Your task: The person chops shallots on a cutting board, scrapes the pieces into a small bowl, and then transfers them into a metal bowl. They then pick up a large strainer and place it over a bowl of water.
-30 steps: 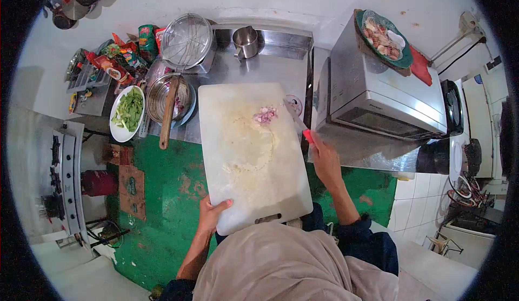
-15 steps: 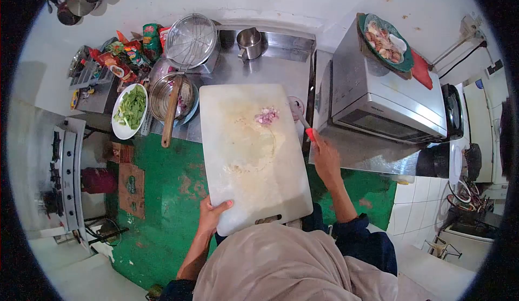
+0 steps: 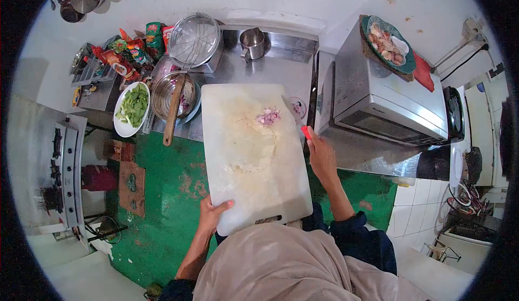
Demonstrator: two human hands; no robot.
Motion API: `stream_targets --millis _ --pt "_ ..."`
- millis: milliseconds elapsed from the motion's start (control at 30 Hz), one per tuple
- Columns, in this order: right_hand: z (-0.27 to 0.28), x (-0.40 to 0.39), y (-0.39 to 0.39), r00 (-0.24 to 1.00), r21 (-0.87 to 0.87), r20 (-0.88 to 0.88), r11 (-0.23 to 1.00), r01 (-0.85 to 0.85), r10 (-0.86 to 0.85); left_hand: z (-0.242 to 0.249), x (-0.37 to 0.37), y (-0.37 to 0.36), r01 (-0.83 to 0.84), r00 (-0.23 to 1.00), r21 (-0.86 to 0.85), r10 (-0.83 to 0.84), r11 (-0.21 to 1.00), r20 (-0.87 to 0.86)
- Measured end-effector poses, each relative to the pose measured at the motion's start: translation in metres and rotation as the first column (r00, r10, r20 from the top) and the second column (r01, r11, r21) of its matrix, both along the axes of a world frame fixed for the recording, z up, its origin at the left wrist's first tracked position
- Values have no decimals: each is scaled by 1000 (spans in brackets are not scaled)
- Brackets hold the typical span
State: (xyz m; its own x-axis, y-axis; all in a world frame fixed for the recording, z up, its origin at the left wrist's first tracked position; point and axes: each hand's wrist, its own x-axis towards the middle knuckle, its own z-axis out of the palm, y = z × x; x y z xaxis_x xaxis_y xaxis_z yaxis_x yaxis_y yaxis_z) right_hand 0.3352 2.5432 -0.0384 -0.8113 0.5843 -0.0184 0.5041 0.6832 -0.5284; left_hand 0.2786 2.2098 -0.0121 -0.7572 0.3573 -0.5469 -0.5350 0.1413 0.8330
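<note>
Board tipped off the counter edge, shallots loose.
Left hand gripped cutting board corner; right hand clenched red-handled knife. Chopped shallots risked sliding off if tilt grew.

Steel counter bears cutting board (overhanging), pot, cup.

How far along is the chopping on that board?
Done: a small pile of chopped shallot lies on the cutting board. In hand: the left hand grips the board's near corner, the right hand holds a red-handled knife at its right edge. Left: the pile is not yet off the board.
</note>
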Motion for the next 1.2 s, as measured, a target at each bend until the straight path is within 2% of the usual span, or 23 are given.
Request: stream_targets --millis 133,233,333,433,533,633,767,933,1200 --pt "-6 1 8 996 29 84 999 17 -20 -2 1 -2 -9 1000 3 9 1000 9" --pt "-37 13 21 969 42 -234 994 96 -84 -6 3 -8 -12 1000 -24 12 1000 9" --pt "-46 18 28 944 -168 -212 961 220 -253 5 4 -10 -49 999 -10 49 999 -11" --pt "-44 1 29 921 -268 -26 890 368 -389 2 4 -19 -70 997 -4 70 998 14" --pt "-78 -28 38 883 -313 -199 882 353 -425 -6 7 -29 -106 994 -16 106 994 -15" --pt "-110 -66 54 831 -320 -180 830 456 -526 -22 10 -41 -115 993 -20 116 993 15" --pt "-121 -96 56 814 -343 -213 822 455 -540 -27 16 -48 -130 990 -12 131 991 56" --pt "-131 -108 59 851 -219 -264 887 406 -455 -37 19 -54 -152 982 35 147 988 116" --pt "-139 -114 69 832 -308 -279 865 395 -479 -62 8 -47 -143 983 12 141 990 114"
